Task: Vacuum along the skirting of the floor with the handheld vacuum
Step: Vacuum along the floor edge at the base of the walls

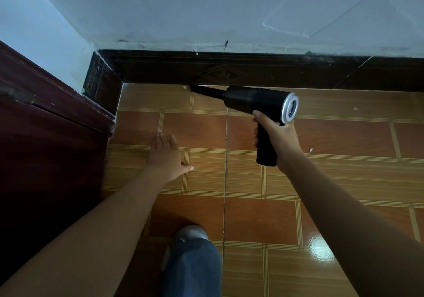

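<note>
Down at the foot of the wall, dark skirting meets tiled floor — the black handheld vacuum points its nozzle at that joint, right hand wrapped round the grip, left hand spread flat — white crumbs nearby.

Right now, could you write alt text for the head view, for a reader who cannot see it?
The right hand grips a black handheld vacuum, its nozzle tip at the foot of the dark skirting, near a room corner. The left hand is spread open over the orange tiled floor.
</note>
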